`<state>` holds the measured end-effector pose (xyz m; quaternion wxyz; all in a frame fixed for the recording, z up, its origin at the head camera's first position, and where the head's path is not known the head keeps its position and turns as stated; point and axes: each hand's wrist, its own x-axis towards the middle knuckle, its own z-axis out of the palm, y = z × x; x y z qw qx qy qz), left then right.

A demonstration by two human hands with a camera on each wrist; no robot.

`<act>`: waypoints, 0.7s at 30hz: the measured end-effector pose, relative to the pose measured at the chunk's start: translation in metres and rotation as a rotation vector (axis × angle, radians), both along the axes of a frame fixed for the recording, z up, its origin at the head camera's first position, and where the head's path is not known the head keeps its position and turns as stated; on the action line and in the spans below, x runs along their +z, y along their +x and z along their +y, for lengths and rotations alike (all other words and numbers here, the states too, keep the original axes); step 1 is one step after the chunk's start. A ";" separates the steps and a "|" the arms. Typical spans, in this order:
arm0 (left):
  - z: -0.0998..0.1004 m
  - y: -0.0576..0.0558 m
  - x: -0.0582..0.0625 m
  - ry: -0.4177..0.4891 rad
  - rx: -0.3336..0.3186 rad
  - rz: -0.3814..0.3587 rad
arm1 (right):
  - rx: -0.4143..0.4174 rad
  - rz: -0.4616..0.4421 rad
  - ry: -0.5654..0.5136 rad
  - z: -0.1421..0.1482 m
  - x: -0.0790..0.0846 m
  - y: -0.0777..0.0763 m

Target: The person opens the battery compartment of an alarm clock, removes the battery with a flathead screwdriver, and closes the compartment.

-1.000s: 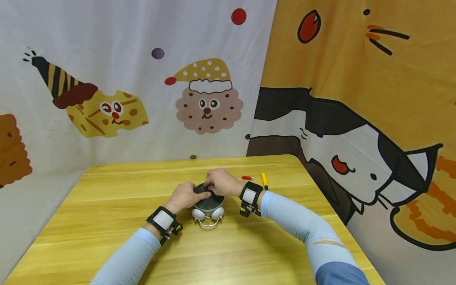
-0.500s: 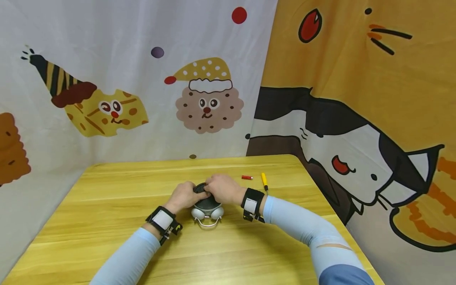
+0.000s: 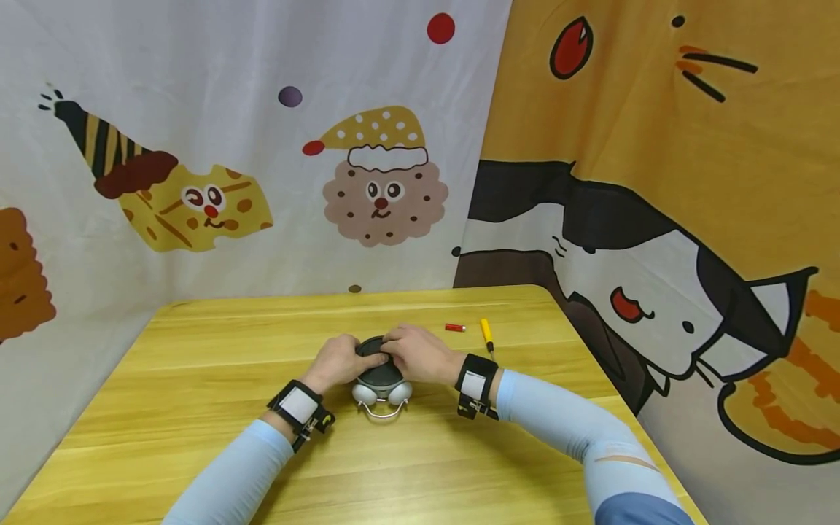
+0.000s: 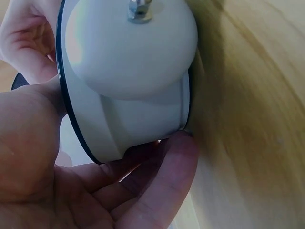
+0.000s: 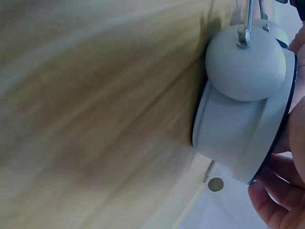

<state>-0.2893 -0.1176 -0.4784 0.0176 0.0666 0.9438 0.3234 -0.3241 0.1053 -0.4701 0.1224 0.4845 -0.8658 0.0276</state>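
Note:
A twin-bell alarm clock (image 3: 378,374) lies on the wooden table, its black back up and its pale bells and handle toward me. My left hand (image 3: 336,362) holds it from the left, thumb across the back. In the left wrist view, the left fingers (image 4: 174,162) curl under the clock's pale casing (image 4: 138,119). From the right, my right hand (image 3: 423,354) is bent over the back, with its fingertips near the left thumb. The right wrist view shows right fingers (image 5: 271,195) curled at the clock's dark rim. What lies beneath the right fingertips is hidden.
A small red battery (image 3: 455,327) lies on the table (image 3: 230,364) beyond the right hand. To its right is a screwdriver with a yellow handle (image 3: 486,329), partly behind the right wrist strap. Printed curtains (image 3: 230,270) stand behind the table and along its right side.
My right hand has moved lower and to the right over the clock's back, and its wrist has shifted right. The left hand and the clock have stayed nearly in place.

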 end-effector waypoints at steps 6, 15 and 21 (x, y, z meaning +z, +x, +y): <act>0.001 0.002 0.000 -0.025 0.001 -0.003 | 0.004 -0.019 -0.030 0.011 -0.001 0.003; -0.003 0.005 0.000 -0.087 -0.057 0.069 | 0.016 0.011 -0.069 0.036 0.000 0.004; -0.012 0.012 0.000 -0.173 -0.143 0.220 | 0.001 -0.015 -0.075 0.051 0.003 0.009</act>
